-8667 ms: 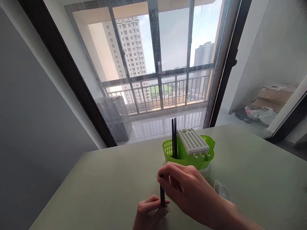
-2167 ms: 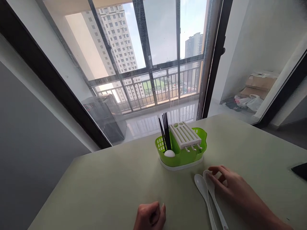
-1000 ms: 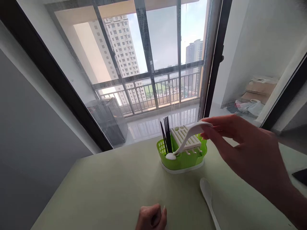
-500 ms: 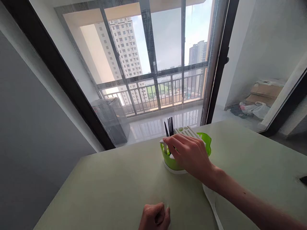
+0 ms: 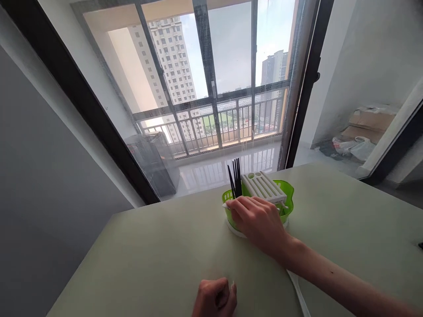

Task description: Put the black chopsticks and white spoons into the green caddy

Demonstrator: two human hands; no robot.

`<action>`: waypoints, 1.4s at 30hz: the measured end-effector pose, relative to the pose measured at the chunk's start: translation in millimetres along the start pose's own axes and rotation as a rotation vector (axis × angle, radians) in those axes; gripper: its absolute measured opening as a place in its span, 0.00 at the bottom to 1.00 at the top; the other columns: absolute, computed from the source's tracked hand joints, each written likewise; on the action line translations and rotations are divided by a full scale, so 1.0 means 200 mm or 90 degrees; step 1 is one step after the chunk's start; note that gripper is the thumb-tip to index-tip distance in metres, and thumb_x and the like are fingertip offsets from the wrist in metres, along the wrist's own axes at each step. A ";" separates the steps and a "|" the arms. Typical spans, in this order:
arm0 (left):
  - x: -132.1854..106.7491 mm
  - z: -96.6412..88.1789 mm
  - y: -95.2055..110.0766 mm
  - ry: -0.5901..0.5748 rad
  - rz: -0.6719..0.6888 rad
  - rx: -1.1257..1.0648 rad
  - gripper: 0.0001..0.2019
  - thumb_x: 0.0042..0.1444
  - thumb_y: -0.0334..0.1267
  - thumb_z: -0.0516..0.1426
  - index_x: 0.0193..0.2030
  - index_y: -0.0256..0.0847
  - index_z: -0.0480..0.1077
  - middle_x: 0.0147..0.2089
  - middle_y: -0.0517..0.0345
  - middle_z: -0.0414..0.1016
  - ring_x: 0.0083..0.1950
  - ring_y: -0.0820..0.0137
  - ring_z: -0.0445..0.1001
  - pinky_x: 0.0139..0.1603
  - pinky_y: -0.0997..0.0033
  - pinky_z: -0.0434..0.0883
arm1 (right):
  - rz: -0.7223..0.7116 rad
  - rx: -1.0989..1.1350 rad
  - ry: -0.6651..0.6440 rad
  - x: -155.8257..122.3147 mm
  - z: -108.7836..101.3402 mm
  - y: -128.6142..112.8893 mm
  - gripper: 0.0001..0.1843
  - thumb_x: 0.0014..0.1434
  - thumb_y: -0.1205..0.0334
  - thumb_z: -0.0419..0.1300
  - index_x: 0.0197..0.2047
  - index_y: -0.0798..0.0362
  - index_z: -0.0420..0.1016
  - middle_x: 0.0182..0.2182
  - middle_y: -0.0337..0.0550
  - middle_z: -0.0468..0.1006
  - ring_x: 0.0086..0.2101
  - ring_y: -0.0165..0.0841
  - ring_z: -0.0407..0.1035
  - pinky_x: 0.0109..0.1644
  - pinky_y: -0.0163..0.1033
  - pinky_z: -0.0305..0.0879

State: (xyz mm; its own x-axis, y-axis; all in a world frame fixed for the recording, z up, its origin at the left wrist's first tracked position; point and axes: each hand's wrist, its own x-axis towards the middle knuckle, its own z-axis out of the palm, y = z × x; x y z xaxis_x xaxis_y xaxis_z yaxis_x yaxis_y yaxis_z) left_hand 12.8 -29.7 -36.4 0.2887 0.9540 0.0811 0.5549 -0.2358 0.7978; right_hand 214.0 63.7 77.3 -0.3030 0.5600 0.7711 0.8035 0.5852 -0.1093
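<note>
My right hand (image 5: 259, 220) reaches over the front of a green cutlery holder (image 5: 288, 193) on the pale green table (image 5: 148, 259). Its fingers are curled on a white spoon (image 5: 225, 205), of which only a tip shows at the holder's left rim. Several black chopsticks (image 5: 235, 177) stand upright in the holder's left part. A white slotted rack (image 5: 264, 186) lies across its top. My left hand (image 5: 215, 299) rests on the table near the front edge, closed in a loose fist with nothing seen in it. Part of another white spoon (image 5: 299, 294) lies on the table under my right forearm.
Behind the table a large window (image 5: 211, 79) gives onto a balcony with a railing. A dark wrapped unit (image 5: 153, 163) stands outside at the left. Cardboard and bags (image 5: 361, 136) lie on the floor at the right. A dark object (image 5: 421, 245) touches the table's right edge.
My right hand took one of two white spoons off the table, carried it up to the holder and lowered it into the left part. My left hand stayed in a fist.
</note>
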 end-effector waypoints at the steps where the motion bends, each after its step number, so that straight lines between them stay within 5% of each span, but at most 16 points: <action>1: 0.00 0.00 0.00 0.001 0.002 0.004 0.24 0.63 0.45 0.53 0.22 0.45 0.43 0.21 0.70 0.40 0.23 0.76 0.42 0.26 0.72 0.47 | 0.003 -0.009 -0.015 0.00 0.00 0.00 0.09 0.67 0.74 0.59 0.41 0.51 0.78 0.33 0.37 0.84 0.32 0.33 0.76 0.38 0.39 0.60; 9: -0.01 -0.01 0.02 -0.010 -0.014 0.001 0.24 0.63 0.45 0.54 0.22 0.44 0.44 0.21 0.70 0.39 0.24 0.76 0.41 0.26 0.71 0.47 | 0.019 0.008 -0.148 -0.01 -0.06 -0.04 0.17 0.62 0.74 0.64 0.53 0.52 0.74 0.45 0.46 0.84 0.45 0.43 0.77 0.49 0.46 0.71; 12: -0.01 0.00 0.02 -0.009 -0.014 0.003 0.24 0.62 0.46 0.54 0.21 0.44 0.44 0.21 0.70 0.40 0.23 0.76 0.42 0.26 0.71 0.47 | 0.025 0.070 -0.129 -0.03 -0.12 -0.02 0.21 0.63 0.70 0.65 0.58 0.51 0.71 0.52 0.49 0.82 0.50 0.44 0.77 0.52 0.48 0.74; 17: -0.01 0.00 0.02 0.005 -0.010 0.019 0.24 0.62 0.45 0.54 0.21 0.44 0.43 0.21 0.70 0.40 0.23 0.76 0.42 0.27 0.72 0.49 | 0.090 0.161 -0.016 -0.08 -0.30 0.03 0.09 0.71 0.60 0.58 0.53 0.46 0.73 0.47 0.45 0.83 0.47 0.39 0.79 0.51 0.44 0.74; 21: -0.02 0.00 0.01 0.005 -0.008 0.025 0.24 0.62 0.44 0.54 0.22 0.45 0.43 0.21 0.70 0.40 0.23 0.76 0.42 0.26 0.71 0.48 | 0.214 0.175 0.019 -0.14 -0.46 0.09 0.08 0.70 0.53 0.58 0.47 0.43 0.76 0.41 0.39 0.85 0.31 0.32 0.79 0.33 0.35 0.74; 24: -0.01 0.00 0.01 -0.003 -0.007 0.030 0.23 0.63 0.43 0.53 0.22 0.45 0.43 0.21 0.70 0.41 0.23 0.75 0.42 0.26 0.71 0.48 | 0.329 0.197 -0.074 -0.25 -0.50 0.16 0.14 0.68 0.44 0.57 0.44 0.43 0.77 0.29 0.37 0.83 0.22 0.32 0.74 0.22 0.34 0.68; 28: -0.01 -0.01 0.03 -0.009 -0.019 0.028 0.24 0.63 0.46 0.53 0.22 0.45 0.44 0.21 0.70 0.41 0.23 0.75 0.43 0.26 0.71 0.48 | 0.421 0.196 -0.353 -0.52 -0.42 0.19 0.22 0.67 0.37 0.53 0.34 0.43 0.75 0.22 0.37 0.79 0.21 0.35 0.74 0.24 0.37 0.67; 31: -0.01 -0.01 0.04 -0.002 -0.032 0.027 0.26 0.63 0.49 0.53 0.21 0.45 0.43 0.21 0.70 0.41 0.23 0.75 0.42 0.26 0.71 0.48 | 0.485 0.141 -0.467 -0.75 -0.32 0.16 0.23 0.67 0.37 0.50 0.32 0.43 0.74 0.25 0.40 0.81 0.25 0.40 0.77 0.26 0.40 0.65; 37: -0.01 -0.02 0.03 0.001 -0.024 0.041 0.25 0.64 0.47 0.52 0.22 0.45 0.42 0.22 0.70 0.40 0.24 0.75 0.42 0.26 0.71 0.48 | 0.522 0.037 -0.576 -0.93 -0.20 0.05 0.20 0.66 0.43 0.48 0.32 0.45 0.71 0.28 0.47 0.85 0.30 0.50 0.82 0.29 0.44 0.66; 42: -0.01 -0.02 0.00 0.005 -0.009 0.054 0.24 0.65 0.45 0.52 0.23 0.45 0.43 0.22 0.70 0.40 0.24 0.75 0.42 0.27 0.71 0.48 | 0.494 0.048 -0.513 -0.97 -0.14 -0.03 0.20 0.69 0.50 0.46 0.33 0.47 0.72 0.26 0.48 0.84 0.27 0.47 0.81 0.28 0.42 0.65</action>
State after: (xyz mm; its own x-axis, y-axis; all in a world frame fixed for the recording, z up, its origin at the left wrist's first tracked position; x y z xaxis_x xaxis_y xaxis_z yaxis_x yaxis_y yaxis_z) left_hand 10.4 -31.3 -33.9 0.2742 0.9588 0.0745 0.6229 -0.2361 0.7459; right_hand 282.9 -64.9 -54.4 0.0020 0.9887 -0.1502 0.8942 -0.0690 -0.4424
